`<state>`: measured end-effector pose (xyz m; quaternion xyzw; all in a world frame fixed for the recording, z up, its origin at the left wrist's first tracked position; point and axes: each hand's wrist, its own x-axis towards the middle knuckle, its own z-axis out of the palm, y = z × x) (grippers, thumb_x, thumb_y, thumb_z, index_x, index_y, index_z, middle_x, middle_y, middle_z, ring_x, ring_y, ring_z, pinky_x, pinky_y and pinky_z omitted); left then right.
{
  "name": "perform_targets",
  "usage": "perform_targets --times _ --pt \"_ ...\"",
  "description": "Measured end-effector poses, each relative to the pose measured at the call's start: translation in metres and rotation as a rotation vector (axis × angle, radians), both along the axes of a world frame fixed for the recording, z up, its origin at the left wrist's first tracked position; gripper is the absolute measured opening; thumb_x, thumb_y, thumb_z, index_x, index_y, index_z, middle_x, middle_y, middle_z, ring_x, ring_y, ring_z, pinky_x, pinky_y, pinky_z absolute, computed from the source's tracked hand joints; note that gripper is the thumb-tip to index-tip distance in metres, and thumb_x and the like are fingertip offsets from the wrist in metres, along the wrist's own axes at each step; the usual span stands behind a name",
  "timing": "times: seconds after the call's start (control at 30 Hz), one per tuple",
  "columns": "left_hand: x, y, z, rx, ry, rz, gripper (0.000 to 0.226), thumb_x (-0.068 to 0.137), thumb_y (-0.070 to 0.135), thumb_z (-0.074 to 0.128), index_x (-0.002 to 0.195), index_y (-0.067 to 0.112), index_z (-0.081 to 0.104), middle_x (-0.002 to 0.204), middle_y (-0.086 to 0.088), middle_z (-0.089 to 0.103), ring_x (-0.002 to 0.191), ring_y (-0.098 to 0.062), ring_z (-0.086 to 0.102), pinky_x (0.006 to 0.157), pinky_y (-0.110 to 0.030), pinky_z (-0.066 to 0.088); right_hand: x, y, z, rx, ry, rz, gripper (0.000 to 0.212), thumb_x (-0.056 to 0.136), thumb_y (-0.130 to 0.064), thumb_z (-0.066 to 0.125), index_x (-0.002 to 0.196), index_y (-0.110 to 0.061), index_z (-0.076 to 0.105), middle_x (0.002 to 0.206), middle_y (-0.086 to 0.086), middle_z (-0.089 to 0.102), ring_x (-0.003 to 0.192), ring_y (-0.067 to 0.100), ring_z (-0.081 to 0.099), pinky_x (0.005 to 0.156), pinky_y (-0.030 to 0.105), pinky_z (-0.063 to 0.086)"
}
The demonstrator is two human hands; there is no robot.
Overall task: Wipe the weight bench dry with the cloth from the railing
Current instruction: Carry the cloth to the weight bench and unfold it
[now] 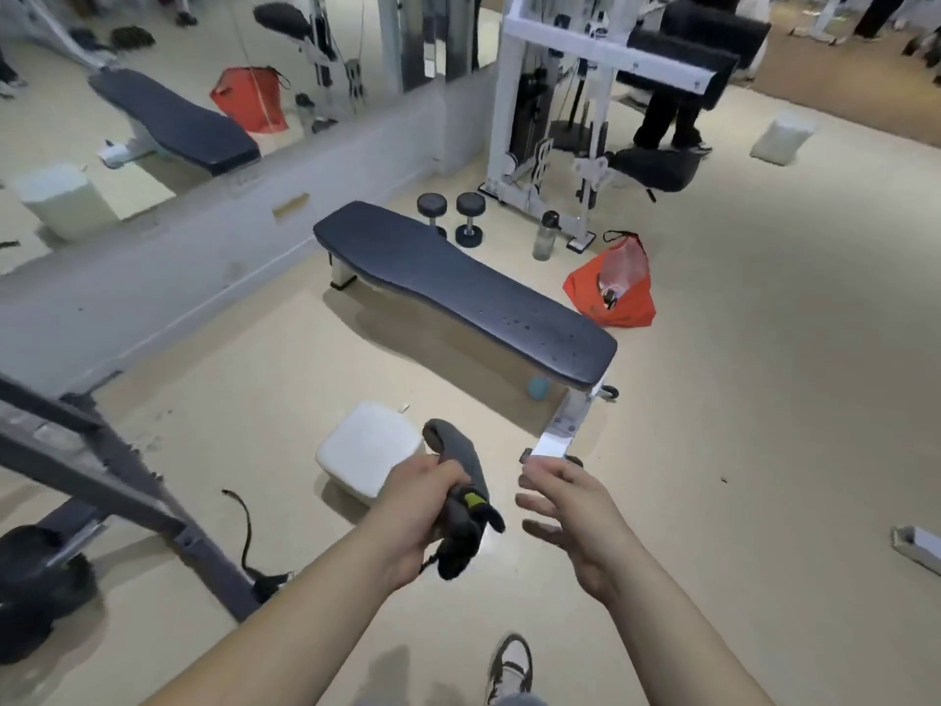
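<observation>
Nearest the camera, a sneaker (pixel 510 667) stands on the floor (pixel 764 400) between two bare forearms. Left hand (pixel 422 517) is wrapped tight round a bunched grey cloth (pixel 461 496), whose long axis runs up and away toward the bench (pixel 458 290). Right hand (pixel 570 522) is held beside it, fingers spread, touching nothing. An orange bag (pixel 613 293) sits open by the bench's far side, with clear plastic and small dark items inside. A bottle (pixel 545 236) and two dumbbells (pixel 453 214) stand beyond. A white block (pixel 366 450) lies between the hands and the bench. The bench's long axis runs from upper left to lower right; droplets speckle its near end.
</observation>
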<state>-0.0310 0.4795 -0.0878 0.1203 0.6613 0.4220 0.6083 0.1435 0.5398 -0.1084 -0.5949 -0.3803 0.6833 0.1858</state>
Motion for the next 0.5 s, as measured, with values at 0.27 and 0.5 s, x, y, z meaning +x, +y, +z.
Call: perform_targets --times 0.27,0.5 --pt "-0.062 0.11 0.027 0.078 0.067 0.231 0.017 0.084 0.009 0.067 0.099 0.006 0.06 0.074 -0.011 0.066 0.051 -0.018 0.061 0.042 -0.022 0.044 -0.114 0.143 0.034 -0.028 0.15 0.389 0.041 0.096 -0.052 0.066 0.113 -0.015 0.071 0.093 0.002 0.075 0.084 0.02 0.071 0.081 0.042 0.056" --pt "-0.151 0.216 0.028 0.131 0.156 0.264 0.025 0.082 0.007 0.069 0.105 0.006 0.059 0.075 -0.01 0.063 0.047 -0.013 0.06 0.041 -0.019 0.043 -0.227 0.25 0.033 -0.068 0.148 0.47 0.059 0.083 -0.063 0.075 0.118 -0.015 0.073 0.103 0.01 0.073 0.086 0.029 0.071 0.076 0.039 0.054"
